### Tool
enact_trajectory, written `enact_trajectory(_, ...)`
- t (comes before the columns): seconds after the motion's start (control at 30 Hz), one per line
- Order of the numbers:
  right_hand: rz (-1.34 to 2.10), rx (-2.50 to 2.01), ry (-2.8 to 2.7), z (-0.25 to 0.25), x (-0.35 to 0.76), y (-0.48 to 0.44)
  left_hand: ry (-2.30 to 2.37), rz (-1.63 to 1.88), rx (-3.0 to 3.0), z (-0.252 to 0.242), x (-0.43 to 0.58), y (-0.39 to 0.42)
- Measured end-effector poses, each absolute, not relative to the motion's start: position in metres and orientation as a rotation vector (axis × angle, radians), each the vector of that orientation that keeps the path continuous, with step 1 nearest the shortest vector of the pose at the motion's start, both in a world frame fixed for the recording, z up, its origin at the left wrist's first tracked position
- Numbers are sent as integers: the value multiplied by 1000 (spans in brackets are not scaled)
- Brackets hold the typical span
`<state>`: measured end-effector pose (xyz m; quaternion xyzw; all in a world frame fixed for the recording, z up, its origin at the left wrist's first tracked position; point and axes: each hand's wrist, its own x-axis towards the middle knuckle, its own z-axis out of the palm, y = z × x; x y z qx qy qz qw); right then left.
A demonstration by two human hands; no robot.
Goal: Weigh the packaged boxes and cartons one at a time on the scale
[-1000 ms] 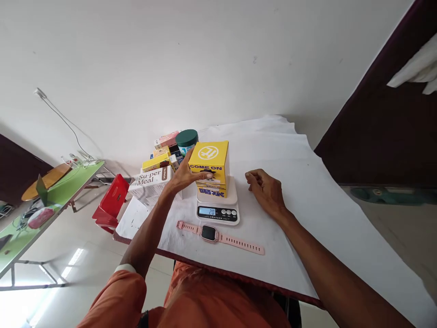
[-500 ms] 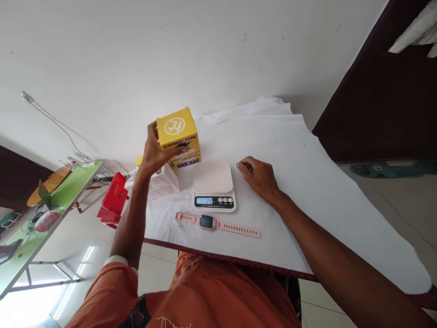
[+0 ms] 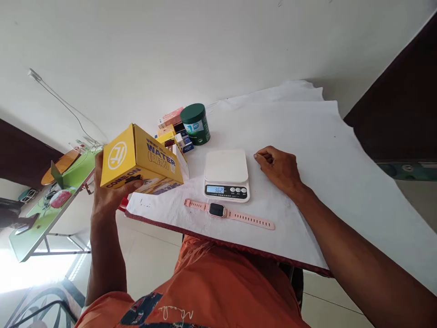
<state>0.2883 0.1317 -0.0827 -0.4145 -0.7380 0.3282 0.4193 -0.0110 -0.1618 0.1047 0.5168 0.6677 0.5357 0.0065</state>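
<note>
Head view shows one yellow box (image 3: 139, 159), one white kitchen scale (image 3: 226, 173), one pink smartwatch (image 3: 217, 210), one green-lidded jar (image 3: 195, 123), a cluster of small cartons (image 3: 172, 134) too crowded to count, and two bare hands; all but the box rest on a desk (image 3: 324, 136) draped in white cloth.

Left hand (image 3: 109, 196) is raised on a bent, upright forearm beside the desk's near left corner; its fingers are closed on the yellow box, thumb pressed on the face lettered "COME ON", the others hidden behind it. Right hand (image 3: 278, 168) lies on the cloth just right of the scale, arm stretched across the desk; its fingers are curled inward and grip nothing.

Yellow box hangs in the air, tilted, partly over the desk's left edge and clear of the scale; one face carries a white round logo, another reads "WATER" in blue; the smartwatch lies flat with strap extended, just in front of the scale, whose blue display is lit; the jar stands upright behind it, next to the cartons.
</note>
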Motion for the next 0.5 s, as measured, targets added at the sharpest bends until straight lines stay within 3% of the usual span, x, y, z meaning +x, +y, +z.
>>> enact_trajectory(0.23,835,-1070,-1865,-81,290,128,2159,1657,1393,78,-12,-202)
enact_trajectory(0.5,855,-1132,-1862,-78,291,125,2410,1426,1350,24,-19,-183)
